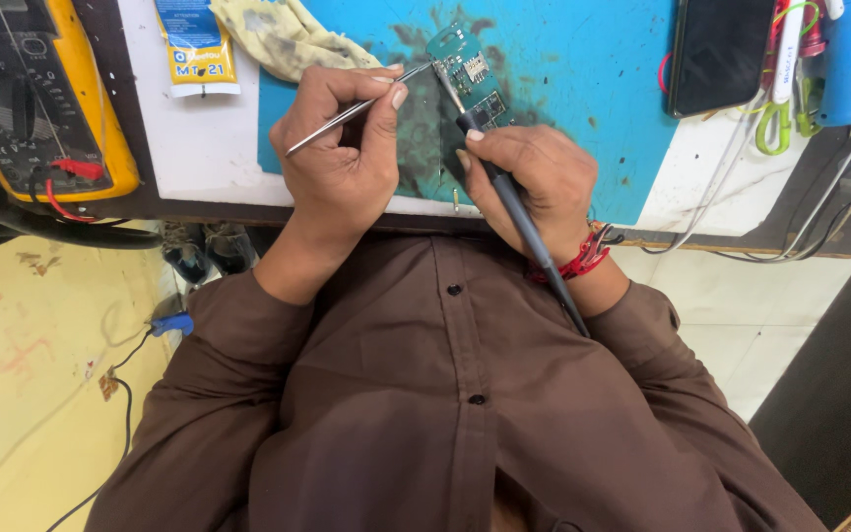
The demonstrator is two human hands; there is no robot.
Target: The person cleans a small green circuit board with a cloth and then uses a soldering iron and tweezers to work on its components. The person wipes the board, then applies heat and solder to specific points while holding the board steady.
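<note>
Scuffed blue mat (583,89) on a white bench, brown sleeves nearest me. Right hand (529,182) is closed round a thin black soldering iron (519,212), left hand (342,148) pinches shiny steel tweezers (357,108). Both tips meet on the small green circuit board (467,74) just beyond the knuckles. One slip and that hot tip probably scorches something. Grubby yellow rag (283,34) further left.

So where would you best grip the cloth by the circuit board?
By its free lower-right edge, coming from the mat side. The cloth is crumpled and runs out of frame at the top; the left hand with tweezers sits just below.
</note>
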